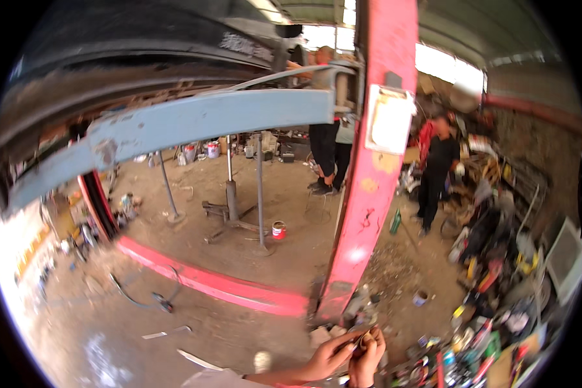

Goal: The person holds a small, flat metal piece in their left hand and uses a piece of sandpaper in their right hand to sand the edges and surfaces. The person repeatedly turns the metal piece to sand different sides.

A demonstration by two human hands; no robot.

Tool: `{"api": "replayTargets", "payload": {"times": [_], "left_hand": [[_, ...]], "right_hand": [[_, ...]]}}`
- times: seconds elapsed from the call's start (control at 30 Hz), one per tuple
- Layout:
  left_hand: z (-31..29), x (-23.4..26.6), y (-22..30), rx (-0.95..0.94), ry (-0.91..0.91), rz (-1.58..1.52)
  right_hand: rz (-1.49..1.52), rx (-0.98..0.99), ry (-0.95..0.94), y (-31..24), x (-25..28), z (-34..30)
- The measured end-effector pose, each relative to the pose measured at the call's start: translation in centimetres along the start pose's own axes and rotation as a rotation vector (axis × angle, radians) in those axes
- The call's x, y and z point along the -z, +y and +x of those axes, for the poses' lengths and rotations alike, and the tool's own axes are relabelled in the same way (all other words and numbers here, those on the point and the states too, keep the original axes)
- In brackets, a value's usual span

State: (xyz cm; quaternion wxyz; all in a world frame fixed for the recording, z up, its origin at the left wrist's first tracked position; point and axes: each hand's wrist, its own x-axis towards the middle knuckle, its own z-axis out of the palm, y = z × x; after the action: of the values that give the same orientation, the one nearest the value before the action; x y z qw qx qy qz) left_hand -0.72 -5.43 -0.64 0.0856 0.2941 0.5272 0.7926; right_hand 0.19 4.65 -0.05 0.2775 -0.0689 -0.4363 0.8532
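Low in the head view, my left hand (328, 359) and my right hand (368, 363) meet in front of the foot of a red lift post (368, 226). Their fingers are closed in a pinch, fingertips against each other. A small brownish thing seems to be between them, too small and too covered to name. My left forearm comes in from the lower left, the right one from straight below.
A blue lift arm (207, 119) spans left from the post under a raised vehicle (142, 45). A red floor beam (207, 279), a jack stand (231, 200) and a red bucket (279, 230) stand beyond. Scrap (485, 310) lies right; a person (438, 161) stands behind.
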Motion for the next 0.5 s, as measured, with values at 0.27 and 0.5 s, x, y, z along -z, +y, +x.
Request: {"api": "replayTargets", "payload": {"times": [0.27, 0.5], "left_hand": [[-2.2, 1.4, 2.0, -0.084, 0.183, 0.124], [-3.9, 3.5, 3.6, -0.011, 0.155, -0.074]], "right_hand": [[-0.042, -0.267, -0.061, 3.7, 0.8, -2.6], [-0.039, -0.103, -0.093, 1.1, -5.9, -4.5]]}}
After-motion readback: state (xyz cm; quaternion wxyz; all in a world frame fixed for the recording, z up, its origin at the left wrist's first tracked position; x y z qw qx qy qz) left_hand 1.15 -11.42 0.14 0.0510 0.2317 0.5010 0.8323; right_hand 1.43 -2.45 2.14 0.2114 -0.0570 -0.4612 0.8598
